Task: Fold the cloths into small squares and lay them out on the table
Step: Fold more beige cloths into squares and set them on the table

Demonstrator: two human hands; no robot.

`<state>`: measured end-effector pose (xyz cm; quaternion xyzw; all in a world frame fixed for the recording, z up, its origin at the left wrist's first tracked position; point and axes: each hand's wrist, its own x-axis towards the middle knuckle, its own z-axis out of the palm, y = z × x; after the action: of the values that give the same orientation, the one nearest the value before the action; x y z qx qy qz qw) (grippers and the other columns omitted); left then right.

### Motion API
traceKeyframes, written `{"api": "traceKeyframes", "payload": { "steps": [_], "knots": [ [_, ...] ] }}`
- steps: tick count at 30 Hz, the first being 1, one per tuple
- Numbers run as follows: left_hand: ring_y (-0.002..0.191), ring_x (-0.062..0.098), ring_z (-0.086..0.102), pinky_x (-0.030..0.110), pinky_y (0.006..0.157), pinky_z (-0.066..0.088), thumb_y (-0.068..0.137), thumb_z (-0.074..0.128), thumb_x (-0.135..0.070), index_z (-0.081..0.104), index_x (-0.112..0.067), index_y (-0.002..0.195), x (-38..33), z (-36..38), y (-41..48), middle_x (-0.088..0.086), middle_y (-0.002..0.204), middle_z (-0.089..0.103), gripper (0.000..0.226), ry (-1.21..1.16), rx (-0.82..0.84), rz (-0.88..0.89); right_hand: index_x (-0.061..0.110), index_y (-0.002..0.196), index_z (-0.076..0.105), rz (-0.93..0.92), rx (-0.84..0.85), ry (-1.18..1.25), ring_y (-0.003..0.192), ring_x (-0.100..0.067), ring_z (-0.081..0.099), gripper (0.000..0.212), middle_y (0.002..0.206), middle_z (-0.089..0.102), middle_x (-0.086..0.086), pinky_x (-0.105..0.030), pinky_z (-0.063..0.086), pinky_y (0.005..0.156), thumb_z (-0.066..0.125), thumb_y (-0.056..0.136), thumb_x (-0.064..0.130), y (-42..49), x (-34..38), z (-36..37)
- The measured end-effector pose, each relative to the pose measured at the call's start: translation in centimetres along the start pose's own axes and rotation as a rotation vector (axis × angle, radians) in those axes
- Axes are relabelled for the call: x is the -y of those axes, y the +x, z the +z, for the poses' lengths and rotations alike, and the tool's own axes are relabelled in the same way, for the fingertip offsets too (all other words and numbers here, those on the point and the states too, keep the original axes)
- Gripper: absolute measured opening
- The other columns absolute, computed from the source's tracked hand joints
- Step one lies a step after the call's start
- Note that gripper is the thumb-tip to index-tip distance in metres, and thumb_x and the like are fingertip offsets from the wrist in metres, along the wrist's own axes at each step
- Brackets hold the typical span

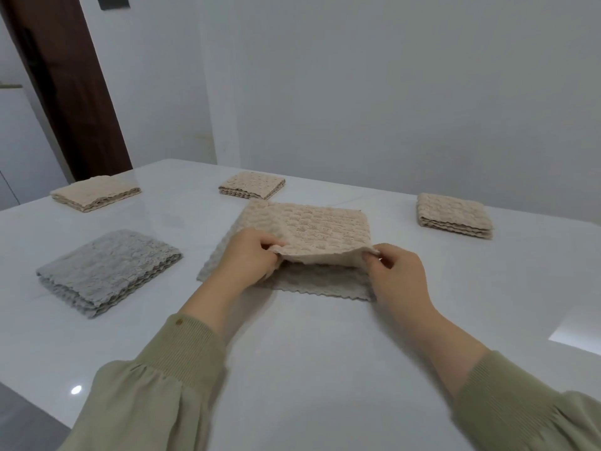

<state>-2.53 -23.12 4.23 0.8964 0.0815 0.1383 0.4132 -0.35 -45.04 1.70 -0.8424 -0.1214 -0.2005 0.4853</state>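
Both hands, left hand (252,255) and right hand (395,271), pinch the beige cloth's (312,229) near corners, lifted just above its lower layer; I judge I'm mid-fold; next, meeting the edges squarely on the table (309,353); four folded squares lie beyond.

A glossy white worktop (292,369) fills the foreground, with a small round glint (76,389) of lamp light near its left edge and a bright patch (575,333) at its right. Plain pale walls (390,92) stand behind it, and a dark brown door frame (65,86) stands at the left.
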Motion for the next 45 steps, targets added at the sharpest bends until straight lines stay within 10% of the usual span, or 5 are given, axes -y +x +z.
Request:
{"api": "traceKeyframes", "payload": {
  "steps": [12, 29, 35, 41, 45],
  "knots": [
    [0.080, 0.016, 0.069, 0.022, 0.066, 0.055, 0.083, 0.048, 0.021, 0.065, -0.004, 0.104, -2.0, 1.5, -1.2, 0.007, 0.092, 0.072, 0.038, -0.919, 0.477, 0.031, 0.028, 0.121, 0.049, -0.015, 0.505, 0.211, 0.095, 0.012, 0.056, 0.061, 0.109, 0.059, 0.019, -0.003, 0.042, 0.077, 0.079, 0.071, 0.009, -0.9, 2.9, 0.3],
    [0.078, 0.008, 0.062, 0.013, 0.061, 0.049, 0.086, 0.043, 0.011, 0.069, -0.018, 0.083, -0.5, 3.3, 0.1, 0.000, 0.086, 0.070, 0.039, -0.519, -0.081, -0.040, 0.018, 0.077, 0.057, -0.046, -0.260, 0.516, 0.068, -0.009, 0.055, 0.023, 0.073, 0.057, 0.003, -0.028, 0.048, 0.061, 0.049, 0.077, -0.003, 2.6, 5.4, -4.6],
    [0.075, 0.008, 0.062, 0.019, 0.065, 0.051, 0.087, 0.043, 0.008, 0.069, -0.018, 0.083, -0.2, 3.5, 0.3, 0.002, 0.087, 0.069, 0.036, -0.513, -0.075, -0.084, 0.019, 0.140, 0.038, -0.040, 0.535, -0.331, 0.129, -0.010, 0.038, 0.067, 0.143, 0.038, 0.000, -0.017, 0.036, 0.090, 0.039, 0.081, -0.011, 3.5, 4.8, -6.1],
    [0.091, 0.006, 0.059, 0.018, 0.077, 0.044, 0.092, 0.052, -0.009, 0.069, -0.023, 0.099, 0.0, 4.2, 0.3, -0.006, 0.103, 0.067, 0.023, -0.283, 0.066, -0.012, 0.037, 0.148, 0.012, 0.030, 0.718, -0.545, 0.146, -0.020, -0.011, 0.088, 0.159, -0.007, 0.003, -0.051, 0.002, 0.117, 0.059, 0.078, 0.061, 2.1, 1.1, -2.8],
    [0.112, 0.010, 0.053, 0.025, 0.097, 0.039, 0.086, 0.062, -0.039, 0.061, -0.020, 0.123, 0.6, 5.0, 0.2, -0.007, 0.120, 0.060, 0.042, 0.074, 0.269, 0.212, 0.037, 0.134, 0.040, 0.069, 0.510, -0.549, 0.138, -0.025, 0.027, 0.091, 0.148, 0.033, 0.000, -0.054, 0.026, 0.109, 0.055, 0.054, 0.078, 1.5, -1.7, -1.1]
  ]
}}
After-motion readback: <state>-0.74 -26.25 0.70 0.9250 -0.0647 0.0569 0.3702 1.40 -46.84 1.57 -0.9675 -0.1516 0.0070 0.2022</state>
